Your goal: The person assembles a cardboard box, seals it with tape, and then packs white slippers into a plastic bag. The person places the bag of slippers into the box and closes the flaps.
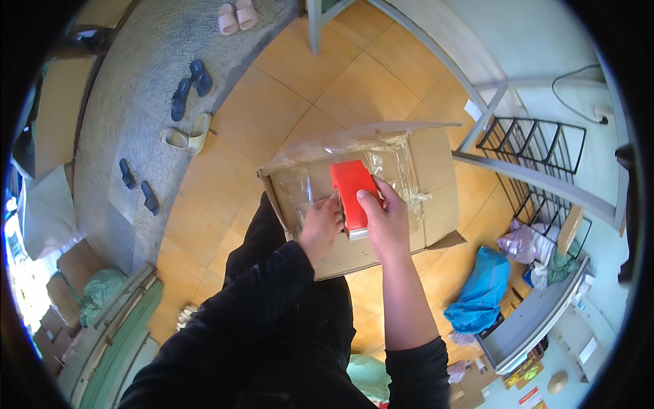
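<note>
The right hand (387, 218) was closed around a red handheld tool (354, 194), apparently a tape dispenser, with the thumb laid on its upper face and the fingers wrapped around its right side. The tool was tilted slightly, a silvery edge showing at its lower end, and it was above the cardboard box (438, 198) in front of the person. The left hand (321, 226) was at the tool's left side, its fingers curled in a narrow bend; whether they gripped the tool or only rested by it could not be told. Crumpled clear tape (407, 170) clung to the box, whose flaps stood spread outward. Orange floor tiles (269, 102) lay around it. On the grey concrete strip (126, 129) to the left were dark blue slides (180, 99), and cream clogs (197, 134) sat by its edge, with pale pink slides (228, 20) farther off. To the right, a black wire rack (536, 151) stood against the wall, and a bright blue bag (482, 283) lay nearer the person.
</note>
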Tool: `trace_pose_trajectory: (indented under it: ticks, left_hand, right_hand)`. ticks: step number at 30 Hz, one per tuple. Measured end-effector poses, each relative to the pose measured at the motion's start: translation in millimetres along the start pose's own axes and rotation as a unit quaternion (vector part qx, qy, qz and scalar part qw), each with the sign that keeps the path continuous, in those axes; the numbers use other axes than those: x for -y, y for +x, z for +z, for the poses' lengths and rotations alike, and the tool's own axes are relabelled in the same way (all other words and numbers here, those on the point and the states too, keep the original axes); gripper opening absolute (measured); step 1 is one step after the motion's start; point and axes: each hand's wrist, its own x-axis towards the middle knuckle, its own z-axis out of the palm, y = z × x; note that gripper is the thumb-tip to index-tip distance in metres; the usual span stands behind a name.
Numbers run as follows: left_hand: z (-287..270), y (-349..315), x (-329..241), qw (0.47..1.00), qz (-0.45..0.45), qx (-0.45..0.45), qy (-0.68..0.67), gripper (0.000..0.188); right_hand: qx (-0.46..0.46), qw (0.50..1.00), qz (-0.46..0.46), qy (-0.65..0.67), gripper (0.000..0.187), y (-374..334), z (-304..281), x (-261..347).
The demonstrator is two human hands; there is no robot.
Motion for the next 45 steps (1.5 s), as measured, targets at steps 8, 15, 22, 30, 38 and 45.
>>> trace_pose_trajectory:
  ticks: [8, 15, 22, 30, 38, 45]
  left_hand:
    - [-3.3, 38.5, 26.2, 0.964, 0.063, -0.056, 0.252, 0.037]
    - [7.2, -3.2, 27.7, 0.995, 0.022, -0.089, -0.039, 0.038]
    - [-2.5, 2.6, 0.3, 0.951, -0.040, 0.121, -0.283, 0.064]
    - [-11.9, -21.1, -32.9, 0.952, -0.044, 0.145, -0.265, 0.064]
    - [-19.2, -27.8, -49.9, 0.967, 0.117, 0.110, -0.199, 0.072]
    - [-20.8, -38.4, -83.6, 0.809, 0.021, 0.488, -0.328, 0.058]
  right_hand:
    - [0.041, 0.998, 0.010, -0.046, 0.044, 10.7, 13.2, 44.2]
    - [0.052, 0.995, 0.080, 0.009, 0.038, 15.2, 20.3, 64.1]
    - [0.049, 0.998, 0.036, -0.008, 0.043, -10.7, 18.8, 39.0]
    - [0.022, 0.968, -0.128, -0.213, 0.047, -68.1, 7.8, -7.0]
    - [0.028, 0.993, -0.009, -0.114, 0.048, -143.0, -28.1, -14.7]
    - [-0.005, 0.987, -0.135, -0.086, 0.047, -151.8, -13.2, 8.5]
